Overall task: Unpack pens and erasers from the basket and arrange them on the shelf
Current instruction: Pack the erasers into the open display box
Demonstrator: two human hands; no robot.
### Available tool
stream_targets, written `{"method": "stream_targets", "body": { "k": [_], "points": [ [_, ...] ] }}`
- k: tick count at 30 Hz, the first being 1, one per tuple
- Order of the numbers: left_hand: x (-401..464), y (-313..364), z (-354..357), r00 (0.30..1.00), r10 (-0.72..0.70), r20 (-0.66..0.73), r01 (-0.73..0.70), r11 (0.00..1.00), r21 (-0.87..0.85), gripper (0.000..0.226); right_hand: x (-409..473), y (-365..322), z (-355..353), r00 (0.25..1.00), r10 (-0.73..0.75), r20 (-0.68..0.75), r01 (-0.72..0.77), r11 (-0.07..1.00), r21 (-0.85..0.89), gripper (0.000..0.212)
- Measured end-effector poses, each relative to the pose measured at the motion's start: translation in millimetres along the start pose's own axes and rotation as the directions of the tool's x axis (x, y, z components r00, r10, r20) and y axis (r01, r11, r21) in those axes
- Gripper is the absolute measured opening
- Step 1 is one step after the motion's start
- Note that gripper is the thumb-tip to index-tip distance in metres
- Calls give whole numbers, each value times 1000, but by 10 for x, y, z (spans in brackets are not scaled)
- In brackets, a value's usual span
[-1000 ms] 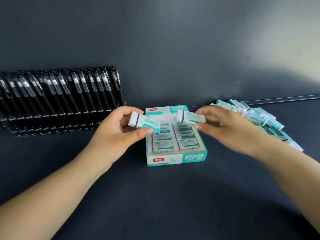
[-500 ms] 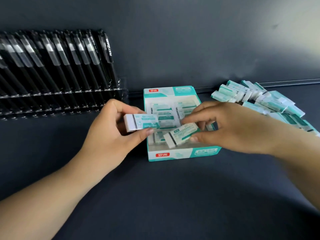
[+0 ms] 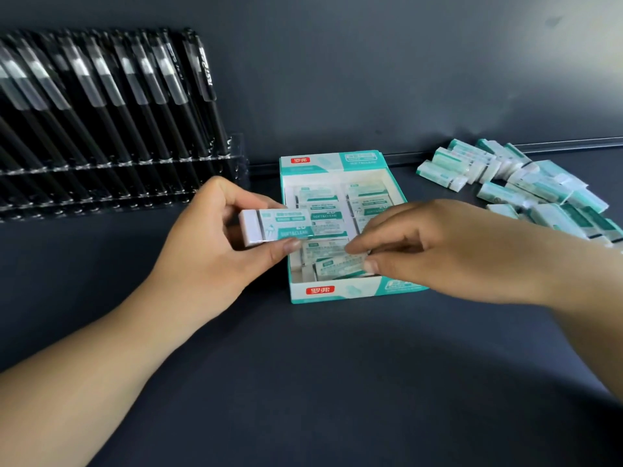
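Note:
A teal and white eraser box (image 3: 337, 291) lies open on the dark shelf, with several wrapped erasers in rows inside. My left hand (image 3: 215, 251) grips one eraser (image 3: 273, 227) by its long edges, just over the box's left wall. My right hand (image 3: 438, 247) reaches into the front of the box and pinches a second eraser (image 3: 340, 266) between thumb and fingers, low among the others. A heap of loose erasers (image 3: 519, 187) lies at the right. Black pens (image 3: 101, 106) stand slanted in a clear rack at the left.
The clear acrylic pen rack (image 3: 232, 156) ends just left of the box. A dark back wall runs behind everything, with a thin rail (image 3: 573, 143) along its foot at the right. Dark shelf surface (image 3: 337, 382) spreads in front of the box.
My right hand carried its eraser from above the box down into the box's front part. The left hand kept its eraser beside the box's left wall. The camera moved closer.

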State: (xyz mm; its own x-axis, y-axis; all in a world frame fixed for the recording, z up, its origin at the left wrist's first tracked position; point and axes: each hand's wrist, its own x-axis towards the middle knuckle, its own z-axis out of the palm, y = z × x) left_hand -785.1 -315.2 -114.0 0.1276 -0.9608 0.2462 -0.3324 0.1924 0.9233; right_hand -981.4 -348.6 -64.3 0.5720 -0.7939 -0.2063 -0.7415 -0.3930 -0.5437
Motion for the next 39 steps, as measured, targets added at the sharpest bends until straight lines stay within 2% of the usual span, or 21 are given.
{"method": "stream_targets", "body": {
  "k": [4,8,11,14,18,23,25,28,30,34,39],
  "points": [
    [3,-16,-8,1000,0,3,0,1000,-23,41,0,6,9,999,25,-31,-24,999,36,20],
    [8,-31,-26,1000,2,9,-2,1000,-30,42,-37,-12,17,999,47,10,-48,993,110,17],
    [13,-33,-33,999,23,29,-22,1000,-8,45,-48,-36,37,997,-12,70,9,999,48,32],
    [10,-10,-34,998,54,45,-55,998,30,44,-44,-32,57,995,-79,57,81,996,-25,43],
    [4,13,-60,990,110,85,-118,987,105,35,-100,-26,60,991,-123,55,123,992,-12,42],
    [-47,20,-59,970,216,109,-220,975,30,34,-182,26,-24,983,-92,160,81,994,72,34],
    [-79,27,-34,958,267,103,-268,964,-6,37,-167,11,-15,990,-85,116,55,969,241,39],
    [-112,44,21,927,361,100,-361,932,-24,34,-105,4,20,993,-91,-72,115,870,479,47],
    [-128,56,65,909,406,89,-405,914,-32,34,-61,-5,32,983,-113,-148,175,834,523,38],
    [-151,78,110,890,449,81,-449,893,-17,36,-21,16,78,971,-159,-176,231,801,552,20],
    [-179,103,127,921,377,101,-377,926,-20,39,-64,61,61,965,-201,-171,264,728,633,27]
  ]
}}
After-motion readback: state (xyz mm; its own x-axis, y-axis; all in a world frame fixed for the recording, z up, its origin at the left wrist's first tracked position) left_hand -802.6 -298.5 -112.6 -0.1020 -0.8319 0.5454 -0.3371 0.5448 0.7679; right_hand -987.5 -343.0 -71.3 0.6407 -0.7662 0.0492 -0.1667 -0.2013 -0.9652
